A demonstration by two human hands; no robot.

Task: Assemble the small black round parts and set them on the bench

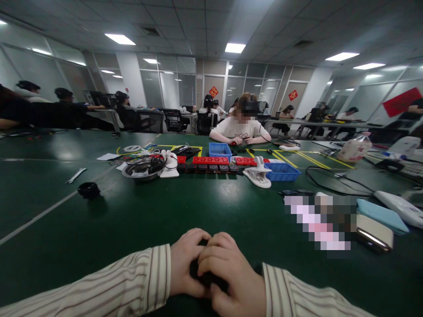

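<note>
Low on the green table (139, 224), my left hand (185, 264) and my right hand (233, 275) meet around a small black object (214, 281). Its kind cannot be made out, since my fingers cover most of it. The left fingers curl over its far side, with the thumb below. My right fingers wrap across its top and touch the left hand. Farther off to the left, a black ring-shaped item (89, 190) stands apart from both hands.
Farther back are a metal bowl (143, 177) of cables, red power strips (211, 160), blue bins (282, 171) and a white clip base (257, 176). At right lie a beige case (375, 232), a light-blue case (381, 215) and black cables. A person (241, 127) sits opposite.
</note>
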